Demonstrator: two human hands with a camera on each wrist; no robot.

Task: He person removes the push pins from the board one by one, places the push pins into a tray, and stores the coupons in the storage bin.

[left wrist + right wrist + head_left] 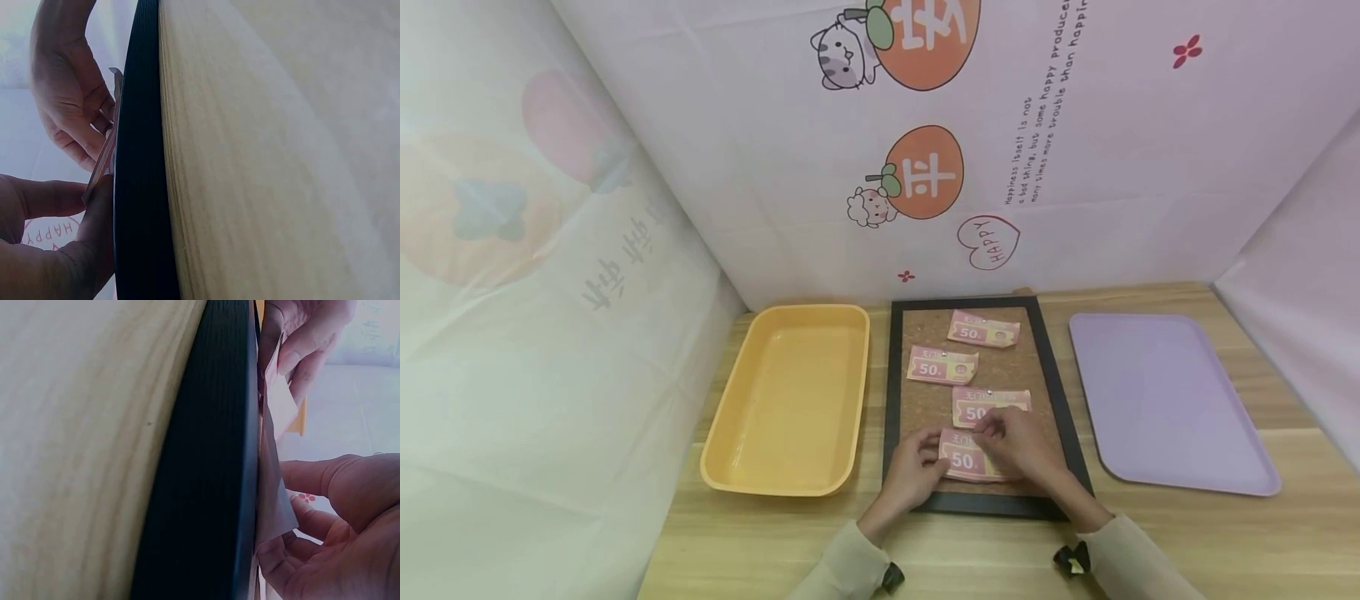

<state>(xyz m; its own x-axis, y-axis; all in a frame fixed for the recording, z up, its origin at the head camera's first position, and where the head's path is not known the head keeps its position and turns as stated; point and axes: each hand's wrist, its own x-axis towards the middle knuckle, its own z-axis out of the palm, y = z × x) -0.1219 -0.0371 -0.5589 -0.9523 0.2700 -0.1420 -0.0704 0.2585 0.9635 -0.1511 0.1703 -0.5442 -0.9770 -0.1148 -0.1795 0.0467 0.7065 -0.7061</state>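
Note:
A pink-and-yellow paper coupon (964, 461) marked 50 lies at the bottom of a cork board (917, 408) framed in black. My left hand (913, 473) pinches its left edge between thumb and fingers. At the coupon's upper edge, my right hand (1018, 442) pinches a small pushpin that its fingertips mostly hide. In the right wrist view the coupon (272, 487) bends and its near corner stands off the board. Above it are similar coupons, top (985, 331), middle left (942, 368) and lower right (972, 410), each with a silver pin at its upper edge.
Left of the board stands a yellow tray (786, 400) with raised walls. To the right lies a flat purple tray (1165, 400). All rest on a wood-grain table (1187, 542), with a printed white cloth (760, 167) hanging behind and at the sides.

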